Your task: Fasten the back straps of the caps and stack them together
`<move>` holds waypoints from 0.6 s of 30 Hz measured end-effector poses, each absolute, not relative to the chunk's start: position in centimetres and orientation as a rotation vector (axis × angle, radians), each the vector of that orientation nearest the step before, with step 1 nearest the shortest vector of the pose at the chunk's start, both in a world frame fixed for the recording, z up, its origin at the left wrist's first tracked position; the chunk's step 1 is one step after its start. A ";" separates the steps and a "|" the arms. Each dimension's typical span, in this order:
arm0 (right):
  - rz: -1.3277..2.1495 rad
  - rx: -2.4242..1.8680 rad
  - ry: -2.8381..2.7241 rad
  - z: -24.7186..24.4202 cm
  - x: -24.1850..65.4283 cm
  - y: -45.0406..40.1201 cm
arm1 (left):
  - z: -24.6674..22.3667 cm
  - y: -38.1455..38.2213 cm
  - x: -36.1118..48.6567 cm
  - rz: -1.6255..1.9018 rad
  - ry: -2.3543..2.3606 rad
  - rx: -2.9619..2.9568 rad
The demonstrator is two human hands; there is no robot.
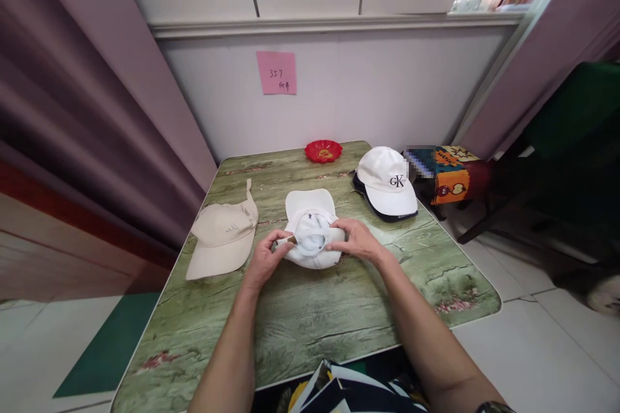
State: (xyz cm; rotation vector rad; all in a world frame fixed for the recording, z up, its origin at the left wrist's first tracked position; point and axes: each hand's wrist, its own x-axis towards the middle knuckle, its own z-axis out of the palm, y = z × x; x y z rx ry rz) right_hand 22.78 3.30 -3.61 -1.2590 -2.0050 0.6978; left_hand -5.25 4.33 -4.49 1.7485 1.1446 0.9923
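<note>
A white baseball cap (310, 202) lies on the table in front of me, its brim pointing away and its inside showing. My left hand (267, 258) pinches the end of the cap's back strap, by a small brown patch. On the other side, my right hand (356, 240) grips the cap's edge between thumb and fingers. To the left a beige cap (223, 232) rests with its brim toward me and its strap sticking up at the back. At the right, a white cap with black letters (385, 174) sits on top of a dark cap (361, 186).
A red scalloped dish (323, 151) stands at the back of the green wood-patterned table (320, 322). A pink note (276, 73) is stuck to the white wall behind. Right of the table is a stool with a colourful cover (453, 177). Purple curtains hang at both sides.
</note>
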 end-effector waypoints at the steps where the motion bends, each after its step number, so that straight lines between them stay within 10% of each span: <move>1: 0.672 -1.245 -2.094 -3.4 23.3 3.1 | -4.3 4.3 -5.6 0.920 1.122 1.823; 11: 0.566 -1.133 -2.483 -3.8 24.7 3.4 | -3.0 4.8 -7.4 0.456 1.097 2.378; 18: 1.347 -0.874 -1.899 4.7 26.1 5.3 | 5.2 6.6 -6.8 0.653 0.958 1.725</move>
